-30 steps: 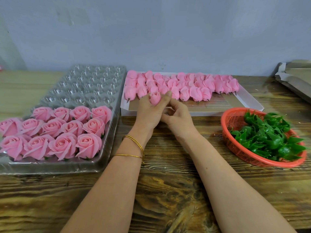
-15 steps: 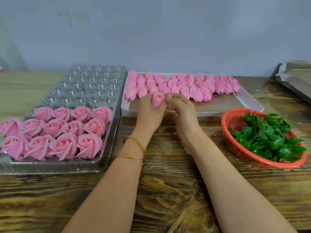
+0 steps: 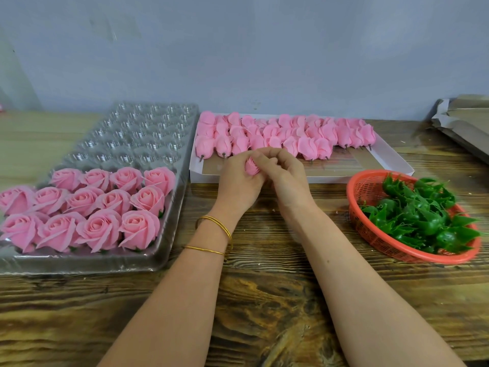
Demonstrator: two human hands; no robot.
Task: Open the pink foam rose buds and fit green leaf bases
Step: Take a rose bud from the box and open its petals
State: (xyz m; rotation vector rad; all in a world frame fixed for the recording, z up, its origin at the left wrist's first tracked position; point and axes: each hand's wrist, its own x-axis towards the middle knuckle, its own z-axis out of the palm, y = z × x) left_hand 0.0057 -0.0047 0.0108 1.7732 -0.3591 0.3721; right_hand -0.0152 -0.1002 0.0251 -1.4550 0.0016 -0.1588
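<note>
A pink foam rose bud (image 3: 251,166) sits between both hands at the table's middle, just in front of the white tray (image 3: 391,161). My left hand (image 3: 238,181) grips the bud from the left, and the curled fingers of my right hand (image 3: 287,176) pinch its top. Much of the bud is hidden by fingers. Several closed pink buds (image 3: 285,135) lie in rows in the white tray. Green leaf bases (image 3: 420,215) fill an orange basket (image 3: 370,234) at the right.
A clear plastic cell tray (image 3: 137,133) at the left holds several opened pink roses (image 3: 90,210) in its near rows. Folded cardboard (image 3: 465,123) lies at the far right. A grey wall stands behind the wooden table (image 3: 264,300).
My right hand has closed in over the bud, its fingers now curled on the top. Both hands have drawn together around the bud.
</note>
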